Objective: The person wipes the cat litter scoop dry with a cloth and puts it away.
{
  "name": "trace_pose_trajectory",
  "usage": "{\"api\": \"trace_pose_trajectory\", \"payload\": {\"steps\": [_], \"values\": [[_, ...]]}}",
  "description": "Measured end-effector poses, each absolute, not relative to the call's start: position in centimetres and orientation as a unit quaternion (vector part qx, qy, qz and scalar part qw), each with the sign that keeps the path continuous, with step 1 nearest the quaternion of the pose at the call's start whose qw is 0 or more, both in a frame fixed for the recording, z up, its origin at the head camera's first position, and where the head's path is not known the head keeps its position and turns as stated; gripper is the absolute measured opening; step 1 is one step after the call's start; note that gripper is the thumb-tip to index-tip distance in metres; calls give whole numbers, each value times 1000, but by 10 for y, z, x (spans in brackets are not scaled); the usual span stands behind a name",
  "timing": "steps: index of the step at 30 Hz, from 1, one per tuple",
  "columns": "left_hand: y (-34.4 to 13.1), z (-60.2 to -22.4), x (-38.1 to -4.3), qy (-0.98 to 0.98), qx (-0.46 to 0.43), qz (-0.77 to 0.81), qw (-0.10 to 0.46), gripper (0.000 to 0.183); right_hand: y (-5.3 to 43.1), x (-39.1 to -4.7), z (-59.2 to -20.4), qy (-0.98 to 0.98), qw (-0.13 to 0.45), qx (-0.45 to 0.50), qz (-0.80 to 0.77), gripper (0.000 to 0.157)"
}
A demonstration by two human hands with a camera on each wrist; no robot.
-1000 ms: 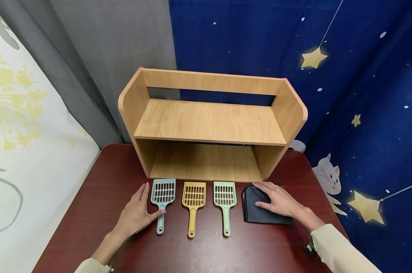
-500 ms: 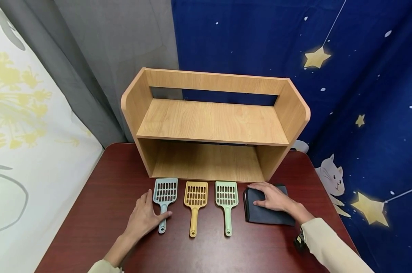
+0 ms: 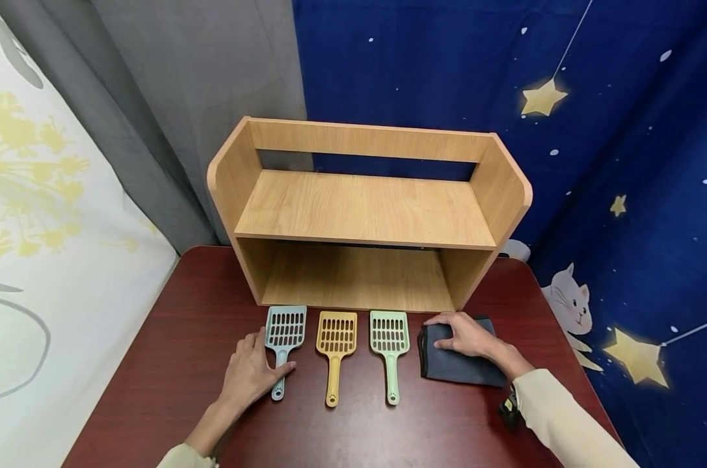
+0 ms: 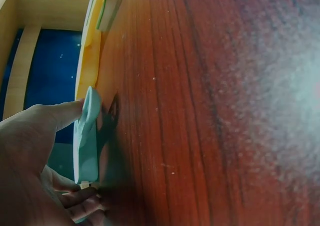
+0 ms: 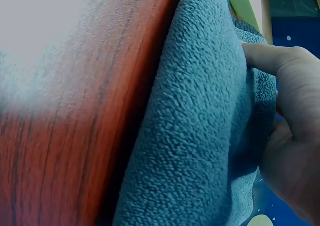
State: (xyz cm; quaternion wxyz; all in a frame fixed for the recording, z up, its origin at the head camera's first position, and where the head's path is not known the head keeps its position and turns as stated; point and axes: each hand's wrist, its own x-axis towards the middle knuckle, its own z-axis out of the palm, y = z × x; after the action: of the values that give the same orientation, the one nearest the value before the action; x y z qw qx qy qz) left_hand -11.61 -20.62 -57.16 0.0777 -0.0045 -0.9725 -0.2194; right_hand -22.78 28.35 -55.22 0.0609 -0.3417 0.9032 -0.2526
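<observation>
In the head view a light-blue litter scoop (image 3: 285,325) lies on the table beside my left hand (image 3: 246,370). My left thumb touches the scoop's handle, while the other fingers rest loosely along its left side. In the left wrist view the thumb (image 4: 65,113) meets the scoop (image 4: 87,146) from above. At the right, my right hand (image 3: 467,335) grips a folded dark grey-blue cloth (image 3: 464,372), fingers curled at its far left part. Up close in the right wrist view, the right thumb (image 5: 270,58) presses into the fuzzy cloth (image 5: 185,116); the other fingertips are hidden.
A yellow litter scoop (image 3: 332,364) and a green litter scoop (image 3: 391,364) lie between the hands. Behind them stands a two-tier wooden shelf (image 3: 365,240) on the dark red table (image 3: 365,442). Grey (image 3: 213,65) and starry blue curtains (image 3: 417,65) hang behind.
My right hand's fingers have curled and drawn closer together on the cloth. My left hand has shifted slightly, thumb still at the blue scoop's handle. The whole view has shifted a little.
</observation>
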Motion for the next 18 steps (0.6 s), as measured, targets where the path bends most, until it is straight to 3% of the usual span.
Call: {"api": "trace_pose_trajectory", "payload": {"steps": [7, 18], "values": [[-207, -569, -119, -974, -6, -218, 65, 101, 287, -233, -547, 898, 106, -312, -292, 36], [-214, -567, -120, -970, 23, -243, 10, 85, 296, -236, -529, 896, 87, -288, -326, 27]]}}
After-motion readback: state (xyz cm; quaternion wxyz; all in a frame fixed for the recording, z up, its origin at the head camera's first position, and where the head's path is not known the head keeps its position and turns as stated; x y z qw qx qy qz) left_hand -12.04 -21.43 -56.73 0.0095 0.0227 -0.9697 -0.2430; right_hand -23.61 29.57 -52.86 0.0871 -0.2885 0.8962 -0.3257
